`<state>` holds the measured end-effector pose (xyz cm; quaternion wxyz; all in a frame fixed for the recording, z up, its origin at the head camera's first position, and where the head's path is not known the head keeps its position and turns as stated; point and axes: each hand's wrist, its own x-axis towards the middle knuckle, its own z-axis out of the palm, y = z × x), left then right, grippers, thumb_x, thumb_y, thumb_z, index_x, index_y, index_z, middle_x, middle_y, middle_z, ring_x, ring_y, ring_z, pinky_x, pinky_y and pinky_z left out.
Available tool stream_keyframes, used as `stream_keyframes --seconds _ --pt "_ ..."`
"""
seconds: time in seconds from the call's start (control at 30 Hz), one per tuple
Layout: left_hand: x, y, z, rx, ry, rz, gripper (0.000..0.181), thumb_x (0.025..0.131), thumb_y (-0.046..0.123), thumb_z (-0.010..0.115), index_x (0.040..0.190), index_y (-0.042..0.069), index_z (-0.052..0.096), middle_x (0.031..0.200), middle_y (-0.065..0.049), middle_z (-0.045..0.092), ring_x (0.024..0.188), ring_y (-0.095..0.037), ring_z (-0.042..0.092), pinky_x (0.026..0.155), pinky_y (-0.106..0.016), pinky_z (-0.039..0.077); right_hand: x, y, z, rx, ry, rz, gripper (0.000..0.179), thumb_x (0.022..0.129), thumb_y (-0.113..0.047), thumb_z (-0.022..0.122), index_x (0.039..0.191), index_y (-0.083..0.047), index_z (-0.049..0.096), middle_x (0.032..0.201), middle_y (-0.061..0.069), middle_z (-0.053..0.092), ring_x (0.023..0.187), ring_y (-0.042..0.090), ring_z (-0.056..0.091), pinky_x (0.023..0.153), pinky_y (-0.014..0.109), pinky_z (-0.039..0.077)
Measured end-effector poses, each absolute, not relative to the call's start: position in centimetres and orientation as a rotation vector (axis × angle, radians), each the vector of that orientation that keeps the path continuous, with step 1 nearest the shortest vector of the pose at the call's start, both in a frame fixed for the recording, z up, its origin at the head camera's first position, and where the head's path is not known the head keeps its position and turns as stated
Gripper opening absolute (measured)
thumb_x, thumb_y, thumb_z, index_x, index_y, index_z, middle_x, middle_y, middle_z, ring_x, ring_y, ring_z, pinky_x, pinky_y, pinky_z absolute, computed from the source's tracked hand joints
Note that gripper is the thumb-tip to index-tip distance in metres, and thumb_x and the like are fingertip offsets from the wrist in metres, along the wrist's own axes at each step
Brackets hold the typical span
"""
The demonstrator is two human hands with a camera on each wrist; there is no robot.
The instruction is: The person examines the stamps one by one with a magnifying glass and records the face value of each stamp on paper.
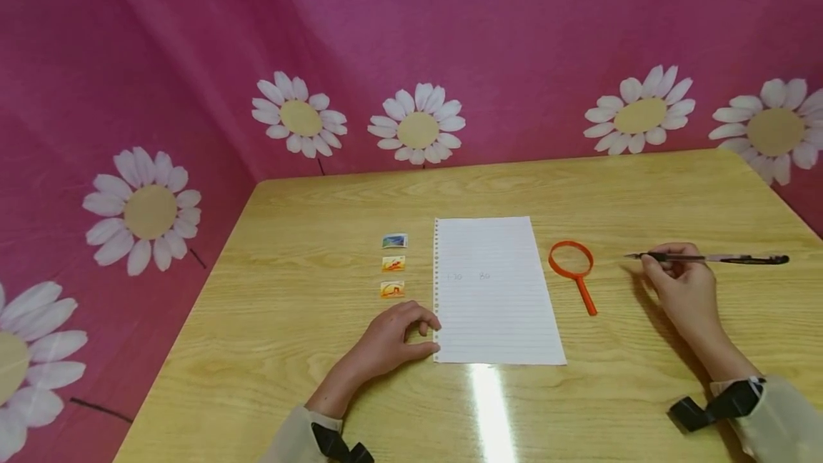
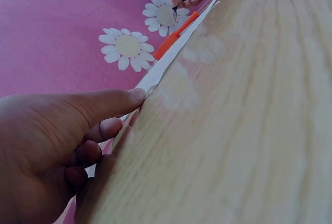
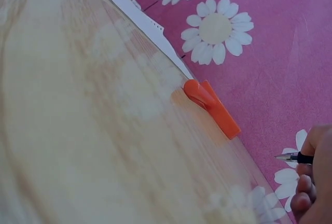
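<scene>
My right hand [image 1: 684,288] holds a slim dark pen [image 1: 746,259] between thumb and fingers, its tip pointing left, right of the magnifying glass. In the right wrist view the silvery pen tip [image 3: 287,157] sticks out past curled fingers. On the table lies a lined sheet of paper [image 1: 495,313] with holes down its left edge and faint handwritten figures. My left hand [image 1: 392,338] rests at that edge, thumb and fingertip touching it. In the left wrist view the thumb [image 2: 136,95] lies on the paper's edge and the other fingers bend loosely.
An orange magnifying glass [image 1: 584,291] lies right of the paper. Three small stamp-like pictures form a column left of it: a blue one [image 1: 395,240], a yellow one [image 1: 393,264] and another yellow one [image 1: 392,290]. Pink flowered cloth [image 1: 514,56] hangs behind the wooden table [image 1: 289,256].
</scene>
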<state>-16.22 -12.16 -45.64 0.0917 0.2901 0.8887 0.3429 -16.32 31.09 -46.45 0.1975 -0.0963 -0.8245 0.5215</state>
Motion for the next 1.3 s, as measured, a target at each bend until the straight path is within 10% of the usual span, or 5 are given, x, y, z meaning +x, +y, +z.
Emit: stream_keyframes --seconds 0.77,1.3 --pt "-16.2 -12.1 -45.7 0.839 2.624 1.019 0.020 0.086 0.027 0.075 0.103 0.021 0.066 0.087 0.010 0.055 0.084 -0.006 0.048 0.079 -0.023 0.038 -16.2 31.8 -46.7 0.022 -2.304 1.446 0.033 0.099 -0.003 0.052 0.130 -0.011 0.057 0.099 -0.027 0.057 0.084 -0.014 0.054 0.062 0.005 0.044" --pt "-16.3 -12.2 -45.7 0.845 2.627 1.028 0.020 0.086 0.027 0.075 0.103 0.020 0.066 0.086 0.010 0.054 0.080 -0.006 0.046 0.076 -0.021 0.036 -16.7 32.1 -46.3 0.005 -2.173 1.656 0.029 0.094 -0.002 0.061 0.121 -0.014 0.064 0.092 -0.021 0.062 0.077 -0.007 0.056 0.058 0.010 0.043"
